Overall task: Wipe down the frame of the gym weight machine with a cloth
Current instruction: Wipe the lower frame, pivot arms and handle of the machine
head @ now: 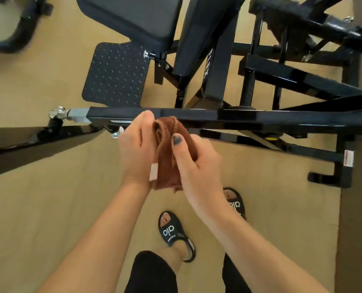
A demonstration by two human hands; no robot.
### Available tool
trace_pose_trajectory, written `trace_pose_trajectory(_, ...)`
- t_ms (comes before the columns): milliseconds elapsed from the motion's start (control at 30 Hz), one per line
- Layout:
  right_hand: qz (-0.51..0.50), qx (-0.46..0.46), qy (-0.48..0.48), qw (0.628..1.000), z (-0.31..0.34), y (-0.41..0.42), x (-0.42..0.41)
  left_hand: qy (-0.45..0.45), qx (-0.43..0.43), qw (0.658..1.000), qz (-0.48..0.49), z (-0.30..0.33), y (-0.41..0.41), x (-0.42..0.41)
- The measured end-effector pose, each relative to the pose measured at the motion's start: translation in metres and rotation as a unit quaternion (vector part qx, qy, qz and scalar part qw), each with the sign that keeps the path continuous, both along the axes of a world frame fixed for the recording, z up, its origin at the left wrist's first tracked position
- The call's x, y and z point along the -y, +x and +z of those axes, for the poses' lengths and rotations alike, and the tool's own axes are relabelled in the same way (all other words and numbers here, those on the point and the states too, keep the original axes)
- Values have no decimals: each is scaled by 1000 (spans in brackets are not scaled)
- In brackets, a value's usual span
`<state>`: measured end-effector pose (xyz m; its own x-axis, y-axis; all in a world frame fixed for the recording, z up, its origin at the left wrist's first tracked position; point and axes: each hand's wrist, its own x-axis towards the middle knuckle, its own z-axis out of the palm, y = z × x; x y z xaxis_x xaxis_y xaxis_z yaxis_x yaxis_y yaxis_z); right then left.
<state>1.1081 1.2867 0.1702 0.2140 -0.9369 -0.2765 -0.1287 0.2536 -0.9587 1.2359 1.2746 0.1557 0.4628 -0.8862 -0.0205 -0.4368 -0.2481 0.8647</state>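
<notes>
Hands: left hand (pixel 136 149), right hand (pixel 193 163) both grip cloth (pixel 165 157) between them | beside frame (pixel 197 115)

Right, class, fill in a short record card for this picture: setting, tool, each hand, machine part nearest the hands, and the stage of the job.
setting: gym floor, looking down over a black weight machine frame
tool: brown cloth, folded
left hand: holds the cloth's left side
right hand: grips the cloth, thumb on top
nearest part: horizontal frame bar, just beyond the cloth's top edge
also seen: seat pad, textured footplate
stage: cloth held between both hands at the bar
</notes>
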Motion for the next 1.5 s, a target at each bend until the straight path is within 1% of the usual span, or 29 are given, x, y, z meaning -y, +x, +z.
trace_pose_trajectory(67, -20, 17, 100, 995, -27, 9, -18, 97, -132, 986, 19, -8, -6, -28)
trace_pose_trajectory(133, -36, -26, 159, 986, -60, 19, -21, 208, -214, 954, -19, -25, -9, -46)
trace_pose_trajectory(167, -44, -49, 176, 982, -77, 23, -19, 244, -244, 938, -39, -38, -9, -50)
trace_pose_trajectory(233, -43, -51, 200, 978, -110, 32, -9, 262, -260, 928, -61, -70, -1, -47)
trace_pose_trajectory(367, -45, -39, 202, 978, -170, 38, 13, 239, -270, 932, -27, -142, 8, -21)
trace_pose_trajectory(467, -48, -20, 188, 981, -210, 39, 31, 223, -216, 950, -44, -190, 10, 1)
trace_pose_trajectory(533, -41, -30, 159, 986, -238, 42, 42, 201, -191, 959, -56, -216, 15, 14)
trace_pose_trajectory(600, -45, -37, 118, 991, -263, 46, 53, 171, -195, 963, -74, -241, 20, 25)
trace_pose_trajectory(667, -37, -22, 67, 997, -286, 49, 62, 126, -197, 968, -88, -266, 26, 32)
trace_pose_trajectory(733, -27, 26, 44, 998, -306, 47, 72, 75, -238, 964, -87, -280, 31, 37)
trace_pose_trajectory(767, -21, 33, 37, 999, -317, 45, 76, 56, -266, 959, -83, -286, 34, 38)
trace_pose_trajectory(833, 12, 1, 18, 1000, -333, 43, 87, 29, -310, 947, -73, -295, 39, 38)
trace_pose_trajectory(900, 73, -28, 18, 997, -335, 44, 96, 0, -355, 933, -58, -305, 46, 36)
trace_pose_trajectory(967, 105, -17, 34, 994, -334, 39, 102, -10, -381, 923, -50, -311, 49, 34)
trace_pose_trajectory(1000, 107, -4, 34, 994, -331, 37, 104, -5, -377, 925, -50, -311, 50, 34)
trace_pose_trajectory(1033, 95, 6, 30, 995, -328, 33, 104, 3, -370, 928, -47, -310, 50, 34)
trace_pose_trajectory(1100, 37, 21, 8, 999, -326, 26, 104, 27, -330, 943, -44, -309, 48, 38)
trace_pose_trajectory(1133, 5, 13, -10, 1000, -326, 24, 103, 35, -302, 951, -49, -310, 47, 41)
trace_pose_trajectory(1200, -49, -7, -57, 997, -326, 22, 104, 31, -275, 959, -66, -308, 42, 44)
trace_pose_trajectory(1300, -76, 25, -78, 994, -320, 23, 108, -18, -250, 963, -99, -305, 35, 48)
trace_pose_trajectory(1367, -74, 64, -83, 992, -314, 22, 109, -65, -238, 965, -91, -299, 32, 53)
trace_pose_trajectory(1400, -80, 76, -101, 989, -310, 21, 110, -82, -230, 966, -81, -293, 31, 57)
trace_pose_trajectory(1433, -95, 78, -135, 983, -305, 19, 110, -98, -229, 965, -76, -287, 32, 61)
trace_pose_trajectory(1467, -116, 67, -188, 973, -301, 18, 111, -111, -233, 963, -75, -280, 33, 65)
trace_pose_trajectory(1500, -144, 44, -257, 955, -295, 16, 112, -127, -243, 959, -74, -273, 36, 71)
